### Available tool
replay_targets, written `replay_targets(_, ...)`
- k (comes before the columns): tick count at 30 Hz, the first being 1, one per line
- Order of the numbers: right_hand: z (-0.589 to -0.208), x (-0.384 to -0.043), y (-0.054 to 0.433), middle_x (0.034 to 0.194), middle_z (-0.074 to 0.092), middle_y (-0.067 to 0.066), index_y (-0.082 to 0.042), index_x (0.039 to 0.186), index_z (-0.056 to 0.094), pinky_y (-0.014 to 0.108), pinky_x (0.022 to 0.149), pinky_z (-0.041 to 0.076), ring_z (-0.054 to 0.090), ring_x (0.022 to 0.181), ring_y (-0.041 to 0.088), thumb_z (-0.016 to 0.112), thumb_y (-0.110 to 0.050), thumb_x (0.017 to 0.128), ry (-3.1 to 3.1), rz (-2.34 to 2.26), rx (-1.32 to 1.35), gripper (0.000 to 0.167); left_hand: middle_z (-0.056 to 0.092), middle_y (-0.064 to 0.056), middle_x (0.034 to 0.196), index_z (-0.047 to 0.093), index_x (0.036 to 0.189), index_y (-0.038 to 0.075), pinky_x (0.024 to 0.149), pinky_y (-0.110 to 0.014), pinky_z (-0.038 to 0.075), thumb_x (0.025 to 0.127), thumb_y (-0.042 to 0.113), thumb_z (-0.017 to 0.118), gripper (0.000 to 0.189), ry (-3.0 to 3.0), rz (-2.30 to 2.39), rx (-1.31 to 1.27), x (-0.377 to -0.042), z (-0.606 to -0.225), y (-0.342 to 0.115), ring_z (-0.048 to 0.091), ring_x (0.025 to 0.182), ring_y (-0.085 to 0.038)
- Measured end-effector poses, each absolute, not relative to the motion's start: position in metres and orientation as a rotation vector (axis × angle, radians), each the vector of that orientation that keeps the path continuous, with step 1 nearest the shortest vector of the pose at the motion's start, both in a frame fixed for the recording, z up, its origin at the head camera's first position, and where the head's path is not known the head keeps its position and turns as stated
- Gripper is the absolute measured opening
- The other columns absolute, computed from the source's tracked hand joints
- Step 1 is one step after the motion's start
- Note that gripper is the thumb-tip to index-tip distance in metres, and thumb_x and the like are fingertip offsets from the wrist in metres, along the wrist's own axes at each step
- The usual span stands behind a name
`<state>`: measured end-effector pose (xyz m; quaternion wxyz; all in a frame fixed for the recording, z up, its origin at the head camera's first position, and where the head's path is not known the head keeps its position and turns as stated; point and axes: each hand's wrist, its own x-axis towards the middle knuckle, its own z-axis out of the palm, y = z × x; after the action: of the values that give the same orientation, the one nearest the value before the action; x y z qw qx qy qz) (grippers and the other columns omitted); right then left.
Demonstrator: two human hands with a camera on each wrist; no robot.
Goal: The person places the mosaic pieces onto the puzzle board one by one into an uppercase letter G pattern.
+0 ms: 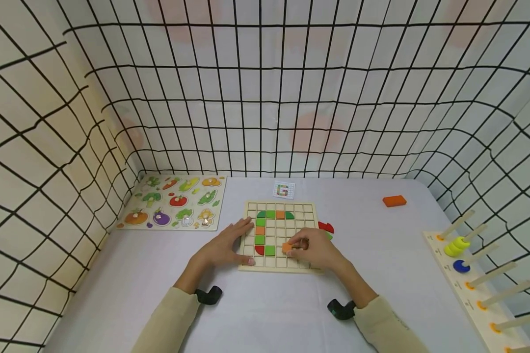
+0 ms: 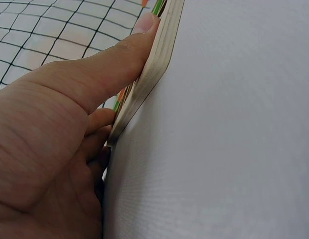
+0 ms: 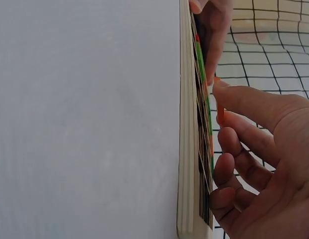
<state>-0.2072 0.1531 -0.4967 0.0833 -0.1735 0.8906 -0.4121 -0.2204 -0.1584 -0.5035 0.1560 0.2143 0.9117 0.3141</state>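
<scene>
From the head, the right hand (image 1: 314, 246) pinches an orange square tile (image 1: 286, 248) over the pale wooden gridded board (image 1: 276, 269). The left wrist view shows the unclenched left hand (image 2: 50, 132) touching its edge, likely steadying it; the right, the tile held edgewise.

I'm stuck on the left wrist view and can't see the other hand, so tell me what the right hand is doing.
Observer: The right hand pinches an orange piece over the grid board.
Operator: Tell me what lies past the far edge of the grid board.
Observer: A small card with a coloured pattern on it.
Operator: Now give me the right edge.
Observer: Loose red and green pieces lie just beyond it, partly hidden by the right hand in the head view.
</scene>
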Motion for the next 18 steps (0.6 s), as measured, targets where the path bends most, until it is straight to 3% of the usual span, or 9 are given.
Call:
replay_targets(5,-0.497,-0.209,0.146,0.082,0.064,-0.007,-0.021,0.101,0.081,0.023,0.06,0.046,0.054,0.072,0.014,0.088,-0.025,0.082,2.672,-1.168,-0.558,0.021,0.014,0.006,0.174,0.032,0.163,0.022,0.132,-0.052,0.008,0.077,0.052,0.087,0.106,2.606,0.916,0.616,-0.22,-0.503,-0.158,0.008,0.162,-0.031)
replay_targets(18,-0.495,-0.206,0.136,0.083,0.063,-0.008,-0.023,0.098,0.08,0.025,0.065,0.047,0.055,0.078,0.013,0.087,-0.025,0.081,2.684,-1.123,-0.521,0.019,0.012,0.01,0.174,0.031,0.164,0.024,0.133,-0.047,0.007,0.077,0.056,0.086,0.108,2.604,0.882,0.614,-0.223,-0.505,-0.158,0.008,0.162,-0.024)
